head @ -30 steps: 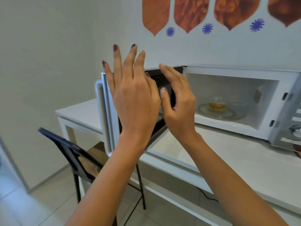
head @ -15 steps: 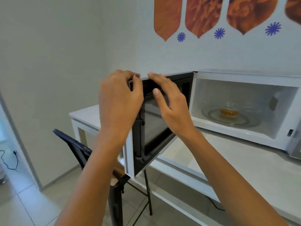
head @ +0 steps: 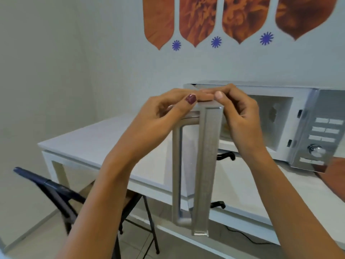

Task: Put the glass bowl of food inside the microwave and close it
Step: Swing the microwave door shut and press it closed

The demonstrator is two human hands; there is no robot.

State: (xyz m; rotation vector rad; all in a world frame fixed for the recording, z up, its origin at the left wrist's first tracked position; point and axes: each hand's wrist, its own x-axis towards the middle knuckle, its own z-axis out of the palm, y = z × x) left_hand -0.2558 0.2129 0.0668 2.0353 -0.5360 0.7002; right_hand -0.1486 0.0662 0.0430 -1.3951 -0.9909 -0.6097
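At the top corner of the microwave door (head: 202,165), both hands are closed in a pinch on the door's upper edge: the left hand (head: 164,113) is curled over it from the 9 o'clock side, and the right hand (head: 240,116) is curled over it from the 3 o'clock side, with the fingertips of the two hands touching above the corner. The door is seen nearly edge-on, its free edge and its long handle (head: 177,174) turned toward the camera, and it overhangs the front edge of the white table (head: 97,143). An open gap is left between the door and the microwave (head: 291,116), whose cavity is seen at 3 o'clock of the right hand. The glass bowl is mostly hidden behind the right hand and the door; only a small yellowish patch (head: 225,127) is seen inside the cavity. A dark folding chair (head: 54,191) stands at 7 o'clock, below the table's edge and well apart from the door. Compared with half a second ago, the door has been swung further toward the cavity, so that its inner window is no longer shown, and the right hand has been moved from the inner face to the top edge.
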